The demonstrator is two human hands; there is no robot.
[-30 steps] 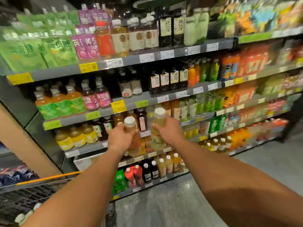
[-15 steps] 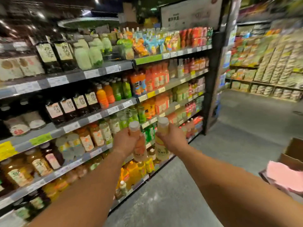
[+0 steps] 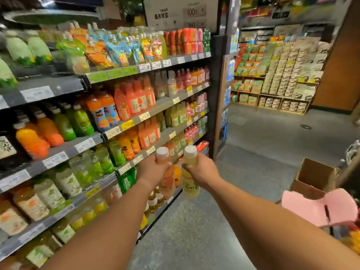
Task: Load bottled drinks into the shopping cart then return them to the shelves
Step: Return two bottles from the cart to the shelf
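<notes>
My left hand (image 3: pixel 151 171) grips a peach-orange bottled drink (image 3: pixel 166 182) with a white cap, held upright at arm's length. Beside it, my right hand (image 3: pixel 202 170) grips a pale yellow bottled drink (image 3: pixel 190 187), also white-capped and upright. The two bottles are side by side, almost touching, in front of the lower shelves (image 3: pixel 159 146) of the drinks aisle on my left. Those shelves hold rows of similar orange, green and yellow bottles. The shopping cart is out of view.
The grey aisle floor (image 3: pixel 253 152) runs ahead to snack shelves (image 3: pixel 272 80) at the far end. A dark shelf-end post (image 3: pixel 219 106) closes the drinks shelving. An open cardboard box (image 3: pixel 313 175) and pink packaging (image 3: pixel 319 207) sit at the right.
My view has swung right along the aisle, bringing the shelf end and far snack shelves into sight. Both hands keep hold of their bottles, carried along the shelves.
</notes>
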